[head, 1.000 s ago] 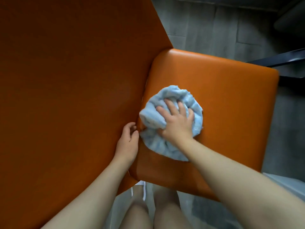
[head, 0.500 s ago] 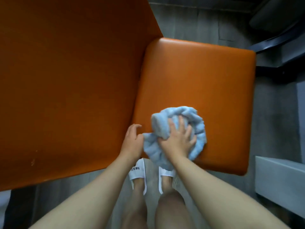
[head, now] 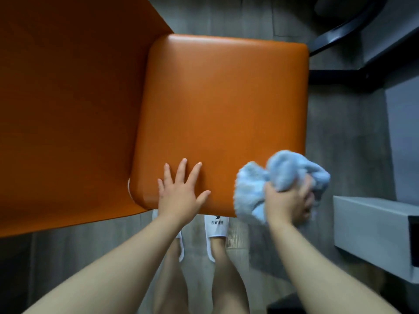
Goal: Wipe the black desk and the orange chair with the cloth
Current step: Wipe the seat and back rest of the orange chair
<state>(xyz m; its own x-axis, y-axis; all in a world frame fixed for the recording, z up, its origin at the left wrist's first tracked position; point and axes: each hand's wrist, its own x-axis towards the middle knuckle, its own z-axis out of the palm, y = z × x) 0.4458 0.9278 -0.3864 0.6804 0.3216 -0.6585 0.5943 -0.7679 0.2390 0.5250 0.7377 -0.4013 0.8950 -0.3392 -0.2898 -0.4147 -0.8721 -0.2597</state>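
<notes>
Now the right hand [head: 286, 200] is squeezing the fluffy blue cloth [head: 281, 177] off at the seat's near right corner, not in the middle like before. Left hand [head: 181, 193] is lying flat, fingers spread wide, holding nothing, on the orange chair [head: 226, 105] seat.

My left hand [head: 181, 196] lies flat, palm down, fingers [head: 183, 171] spread and straight toward twelve o'clock, thumb out toward two. Its bare forearm runs back toward seven o'clock. My right hand [head: 288, 200], off at three o'clock from the left, is curled tight in a grip, knuckles up and slightly blurred; its forearm trails back toward five o'clock.
</notes>
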